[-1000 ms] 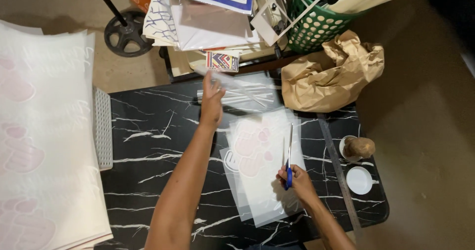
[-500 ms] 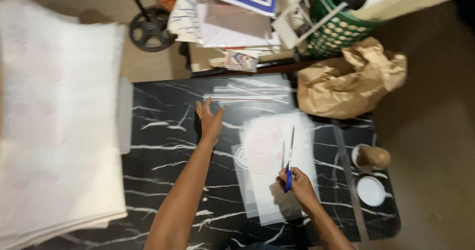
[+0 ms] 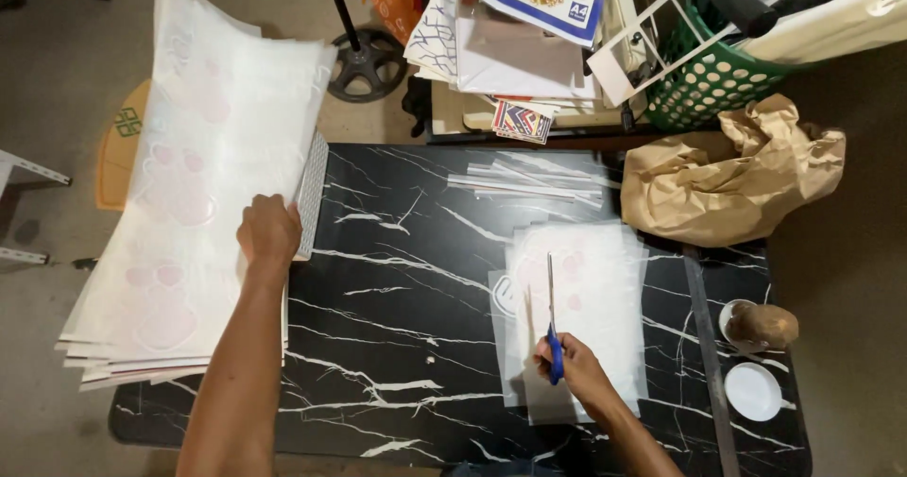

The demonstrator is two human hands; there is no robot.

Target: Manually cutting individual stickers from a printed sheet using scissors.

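- Our left hand (image 3: pixel 269 231) has swung from the table to the sheet stack (image 3: pixel 179 203), fingers curled on its edge.
- Right hand (image 3: pixel 576 368) grips closed scissors (image 3: pixel 552 321); we'd lift one sheet cleanly.

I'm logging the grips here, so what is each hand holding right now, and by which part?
The right hand holds scissors by the blue handle. The left hand grips the right edge of the stack of translucent sheets.
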